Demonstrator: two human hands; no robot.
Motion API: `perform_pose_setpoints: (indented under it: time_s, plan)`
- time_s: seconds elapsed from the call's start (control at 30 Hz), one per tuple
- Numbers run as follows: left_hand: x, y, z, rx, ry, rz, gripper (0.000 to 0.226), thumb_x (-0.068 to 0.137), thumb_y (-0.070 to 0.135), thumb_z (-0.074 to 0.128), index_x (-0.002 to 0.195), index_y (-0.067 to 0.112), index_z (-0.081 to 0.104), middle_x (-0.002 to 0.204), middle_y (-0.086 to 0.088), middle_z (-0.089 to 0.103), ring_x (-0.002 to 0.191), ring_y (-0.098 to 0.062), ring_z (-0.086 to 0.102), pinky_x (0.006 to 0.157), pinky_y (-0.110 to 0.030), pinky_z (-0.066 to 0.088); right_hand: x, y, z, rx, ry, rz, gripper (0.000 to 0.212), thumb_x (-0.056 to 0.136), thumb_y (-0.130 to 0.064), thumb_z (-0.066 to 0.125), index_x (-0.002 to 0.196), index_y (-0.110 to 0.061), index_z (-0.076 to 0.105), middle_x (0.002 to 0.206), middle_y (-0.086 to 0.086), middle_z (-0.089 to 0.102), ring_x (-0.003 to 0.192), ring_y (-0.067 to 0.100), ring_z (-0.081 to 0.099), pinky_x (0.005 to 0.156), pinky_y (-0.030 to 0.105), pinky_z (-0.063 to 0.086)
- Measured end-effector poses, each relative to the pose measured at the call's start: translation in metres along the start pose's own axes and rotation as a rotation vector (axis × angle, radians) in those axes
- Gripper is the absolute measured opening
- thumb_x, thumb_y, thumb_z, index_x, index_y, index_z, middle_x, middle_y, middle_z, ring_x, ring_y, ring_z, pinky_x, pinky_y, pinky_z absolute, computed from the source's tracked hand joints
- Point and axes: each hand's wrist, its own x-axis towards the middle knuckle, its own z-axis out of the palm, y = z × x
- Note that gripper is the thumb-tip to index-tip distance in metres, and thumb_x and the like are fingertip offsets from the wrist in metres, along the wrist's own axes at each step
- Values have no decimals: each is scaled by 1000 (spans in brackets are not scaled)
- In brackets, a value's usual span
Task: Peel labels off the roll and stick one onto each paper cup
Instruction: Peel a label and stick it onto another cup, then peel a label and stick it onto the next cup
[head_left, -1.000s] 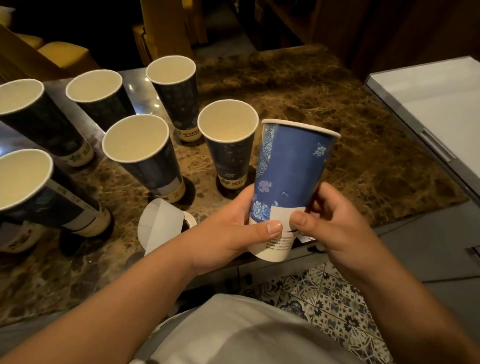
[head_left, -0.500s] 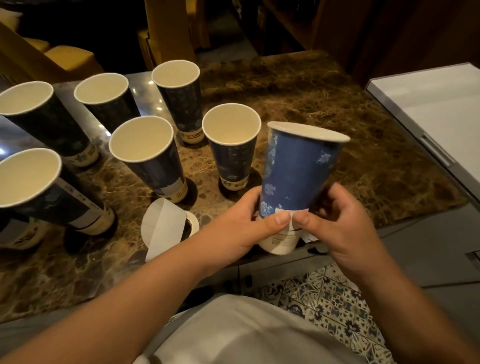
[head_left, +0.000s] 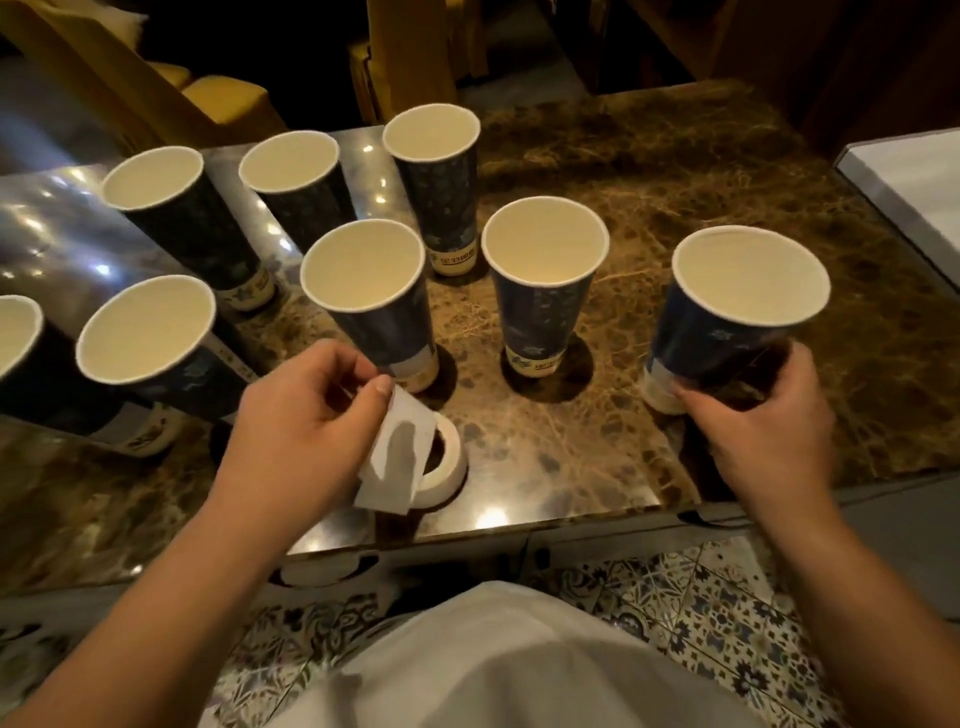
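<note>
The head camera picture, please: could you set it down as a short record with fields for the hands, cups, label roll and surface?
left hand: pinches the loose white strip of the label roll
right hand: grips the base of the rightmost cup, at the table
cups in view: eight, all with open mouths up
label roll: lies flat on the table near its front edge
surface: brown marble table
</note>
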Motion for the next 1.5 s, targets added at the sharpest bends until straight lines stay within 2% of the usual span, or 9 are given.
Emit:
perform_pose_setpoints:
  time_s: [0.17, 0.3, 0.5, 0.63, 0.77, 0.93, 1.1, 1.23, 1.5]
  plan:
    - [6, -15, 5, 271, -104, -133, 33, 85, 62, 47, 79, 31, 58, 73, 10, 62, 71, -11, 58, 60, -36, 52, -13, 12, 8, 77, 47, -28, 86, 76, -37, 77, 145, -22, 29, 144, 2, 40, 129, 14, 41, 101, 32, 38]
    - [8, -22, 17, 317, -169, -143, 27, 83, 59, 57, 96, 35, 62, 87, 15, 63, 81, -10, 59, 69, -39, 56, -44, 8, 11, 142, 99, -198, 73, 79, -39, 62, 140, -18, 28, 143, 22, 30, 124, 19, 39, 90, 5, 37]
    - [10, -36, 8, -120, -237, -214, 18, 85, 26, 70, 102, 30, 69, 96, 10, 69, 90, -10, 62, 70, -27, 48, -85, -40, 43, 196, -302, -303, 50, 78, -17, 65, 119, -38, 47, 126, -9, 44, 117, -12, 41, 96, 4, 36]
    - [5, -46, -7, -414, -361, -301, 23, 90, 12, 63, 106, 25, 72, 101, 2, 75, 101, -19, 67, 91, -42, 52, -98, -62, 77, 190, -541, -317, 37, 79, -21, 66, 111, -35, 54, 118, -26, 48, 112, -11, 47, 90, 1, 36]
    - [-2, -52, -12, -684, -453, -360, 34, 89, -1, 59, 117, 16, 67, 95, -10, 73, 92, -22, 67, 82, -37, 52, -96, -80, 95, 158, -657, -356, 31, 81, -22, 66, 110, -33, 59, 109, -25, 54, 104, -4, 53, 83, 6, 41]
    - [-11, -57, -16, -913, -594, -379, 57, 78, -1, 62, 131, 19, 56, 94, -17, 68, 83, -18, 68, 67, -25, 53, -93, -99, 106, 299, -773, 21, 22, 87, -17, 67, 100, -35, 63, 82, -1, 68, 72, 20, 65, 61, 32, 56]
    - [-18, -65, -18, -963, -630, -359, 65, 78, -2, 61, 136, 26, 50, 95, -22, 63, 92, -25, 65, 80, -37, 54, -95, -107, 114, 537, -867, 410, 16, 94, -18, 60, 109, -20, 60, 72, 5, 72, 56, 13, 63, 47, 23, 47]
    - [-18, -67, -17, -854, -622, -328, 54, 79, 0, 59, 130, 18, 53, 112, -36, 59, 98, -32, 63, 90, -45, 51, -96, -106, 117, 630, -826, 454, 29, 90, -5, 63, 116, -18, 56, 67, 5, 66, 57, 13, 58, 49, 23, 45]
    - [-3, -55, -13, -597, -456, -201, 7, 89, 7, 64, 90, 3, 69, 84, -21, 66, 73, -19, 59, 73, -34, 50, -84, -104, 108, 494, -819, 141, 29, 88, 0, 64, 108, -20, 57, 65, -1, 65, 57, 7, 62, 55, 18, 50]
